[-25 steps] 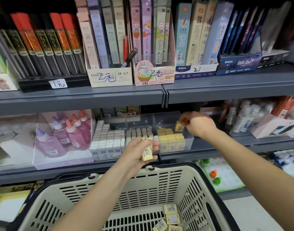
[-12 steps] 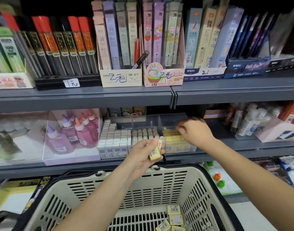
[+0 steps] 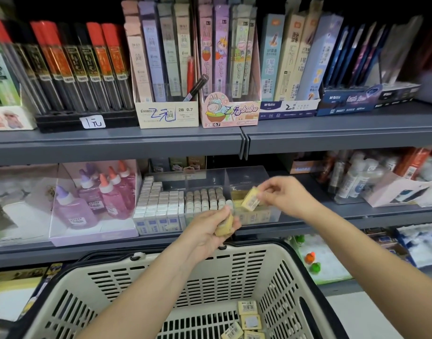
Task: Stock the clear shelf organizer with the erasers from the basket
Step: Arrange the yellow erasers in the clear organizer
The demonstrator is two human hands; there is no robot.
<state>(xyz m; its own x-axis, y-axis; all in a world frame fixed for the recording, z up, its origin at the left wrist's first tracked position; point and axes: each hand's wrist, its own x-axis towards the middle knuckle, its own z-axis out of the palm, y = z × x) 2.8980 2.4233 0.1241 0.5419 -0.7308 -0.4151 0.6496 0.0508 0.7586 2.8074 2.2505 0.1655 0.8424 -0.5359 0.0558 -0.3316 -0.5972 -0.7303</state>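
Grey shelving (image 3: 112, 143) behind, right hand (image 3: 287, 196) pinches a pale-yellow barcoded eraser (image 3: 250, 201) while left hand (image 3: 205, 234) grips a second eraser (image 3: 224, 228).

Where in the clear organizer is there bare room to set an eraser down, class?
Bare floor lies at the back of the right compartment, behind the yellow erasers, and at the back of the middle one, behind the round-topped rows. The white erasers crowd the left compartment.

Even bright light, dark top edge, slight motion blur, wide-angle bowing.
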